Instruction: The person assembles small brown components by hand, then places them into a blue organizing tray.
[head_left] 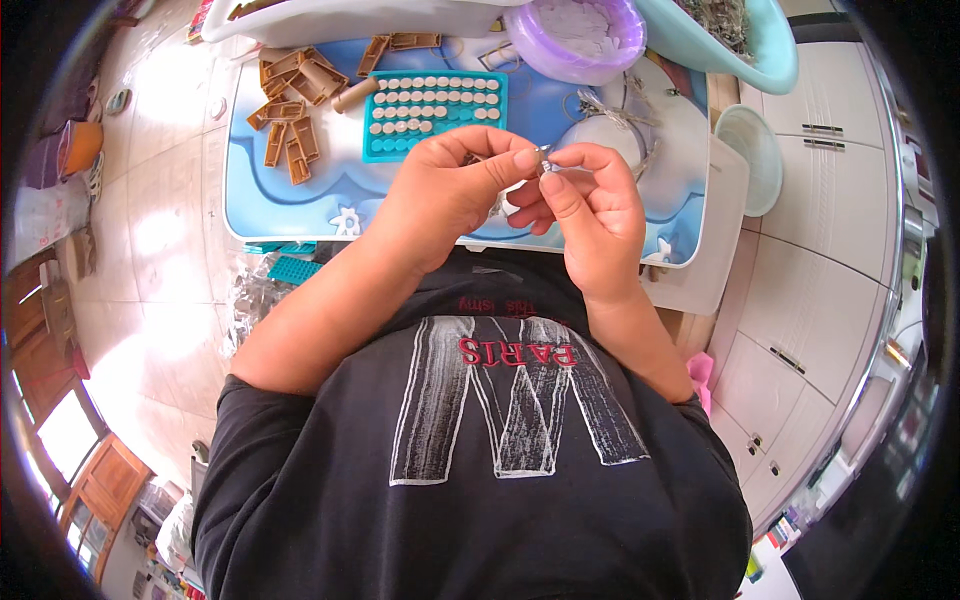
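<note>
My left hand (445, 195) and my right hand (600, 215) meet above the table's front edge. Between the thumbs and forefingers of both, a small silvery part (545, 162) with a pale end is pinched; its exact kind is too small to make out. Just beyond my left hand lies a teal tray (368, 150), with rows of small round white caps (440, 98) in it. Part of its near right corner is hidden by that hand. Past my right hand, a loose bundle of thin wires (625, 112) rests by a white round object (598, 135).
Several brown plastic housings (300, 75) lie at the table's far left. A purple basin (575, 70) with white pieces stands at the back, beside a pale teal tub (775, 60) holding wire-like parts. The blue patterned table (290, 215) has a raised white rim. White cabinets (810, 270) stand right.
</note>
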